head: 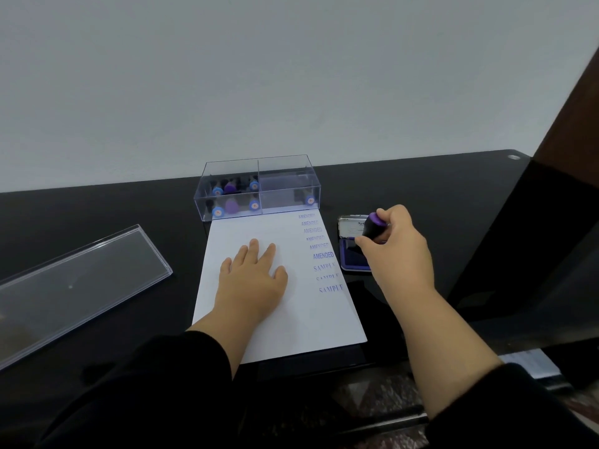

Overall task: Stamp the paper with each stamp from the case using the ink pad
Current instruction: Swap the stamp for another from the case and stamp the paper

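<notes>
A white sheet of paper (pixel 291 319) lies on the black table, with blue "AMENDED" and "SAMPLE" prints down its right edge. My left hand (pixel 251 273) rests flat on the sheet with straight fingers. My right hand (pixel 393 244) grips a stamp with a purple top and black handle (pixel 372 226) over the open blue ink pad (pixel 351 259), just right of the paper. Its base is hidden by my fingers. Behind the paper stands a clear plastic case (pixel 259 186) holding several stamps with blue and purple tops.
The case's clear lid (pixel 74 283) lies flat on the table at the left. A dark brown post (pixel 564 150) rises at the right edge. The black table's front edge (pixel 356 367) runs just below the paper. A pale wall is behind.
</notes>
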A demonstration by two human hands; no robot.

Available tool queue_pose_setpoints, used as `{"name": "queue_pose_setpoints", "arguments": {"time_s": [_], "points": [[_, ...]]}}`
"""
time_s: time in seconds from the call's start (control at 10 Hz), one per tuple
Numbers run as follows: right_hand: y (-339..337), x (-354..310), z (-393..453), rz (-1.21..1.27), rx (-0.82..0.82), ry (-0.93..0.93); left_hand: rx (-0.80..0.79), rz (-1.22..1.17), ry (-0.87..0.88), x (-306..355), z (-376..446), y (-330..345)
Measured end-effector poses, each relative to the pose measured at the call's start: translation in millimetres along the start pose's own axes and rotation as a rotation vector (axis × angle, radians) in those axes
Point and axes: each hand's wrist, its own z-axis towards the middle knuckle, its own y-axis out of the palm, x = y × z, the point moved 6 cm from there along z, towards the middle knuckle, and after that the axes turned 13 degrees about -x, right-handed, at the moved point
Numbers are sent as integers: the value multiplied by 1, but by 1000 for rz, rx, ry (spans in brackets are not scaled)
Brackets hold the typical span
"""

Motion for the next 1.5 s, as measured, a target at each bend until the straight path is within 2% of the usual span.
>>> {"name": "queue_pose_setpoints", "arguments": {"time_s": [0.5,1.1,1.3,1.5], "points": [[4,12,13,-354,-27,94,-3,15,4,1,0,-1],[7,15,12,-310,-7,91,-11,13,3,1,-1,0],[5,13,11,-299,-27,62,-9,11,5,1,0,0],[1,5,2,-180,-8,-21,-9,12,6,2,-2,-1]]}}
